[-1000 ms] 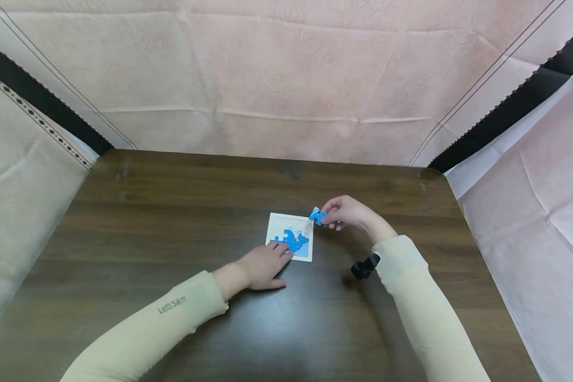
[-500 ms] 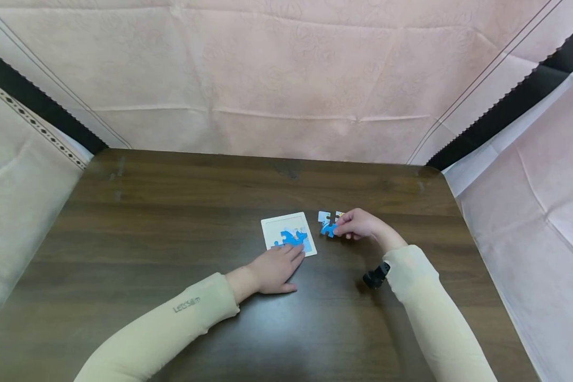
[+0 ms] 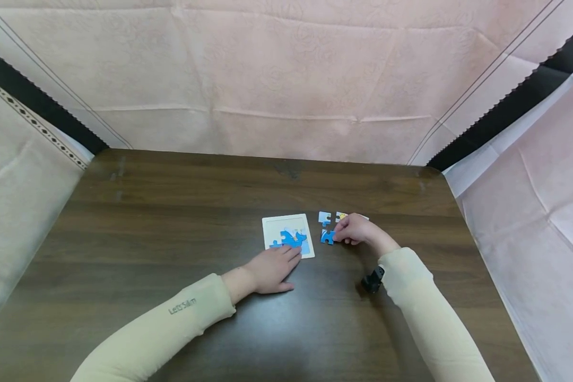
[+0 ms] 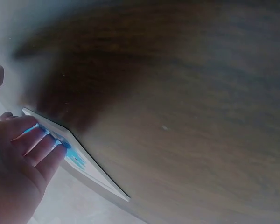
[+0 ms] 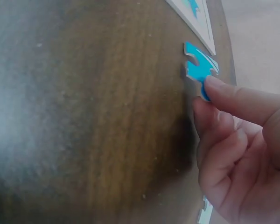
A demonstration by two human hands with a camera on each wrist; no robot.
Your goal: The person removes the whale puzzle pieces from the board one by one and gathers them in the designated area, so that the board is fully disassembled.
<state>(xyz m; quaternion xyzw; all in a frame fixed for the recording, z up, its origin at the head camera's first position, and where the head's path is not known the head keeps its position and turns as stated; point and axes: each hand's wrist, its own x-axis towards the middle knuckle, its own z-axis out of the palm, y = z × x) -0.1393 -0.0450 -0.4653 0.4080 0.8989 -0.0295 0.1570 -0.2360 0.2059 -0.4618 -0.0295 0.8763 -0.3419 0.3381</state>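
Note:
My left hand (image 3: 272, 270) lies palm down with its fingers stretched over the lower edge of a square white puzzle board (image 3: 273, 227). Blue whale-picture pieces (image 3: 293, 239) sit in the lower part of the board, partly hidden by those fingers; the upper part is pale. To the right of the board, my right hand (image 3: 360, 232) pinches a blue puzzle piece (image 5: 199, 63) by its corner between thumb and forefinger. In the right wrist view the piece has a white stripe along one side and is held close over the table.
Beyond the held piece lie a light-blue puzzle piece (image 3: 324, 216) and one with yellow on it (image 3: 341, 216). Another piece (image 3: 364, 216) shows partly behind the right hand. The brown wooden table (image 3: 196, 201) ends at a pale cloth wall (image 3: 286, 79).
My right hand has carried the blue piece from the board's upper right corner rightward and toward me, uncovering other pieces. The board turned, then turned partly back, under my left hand.

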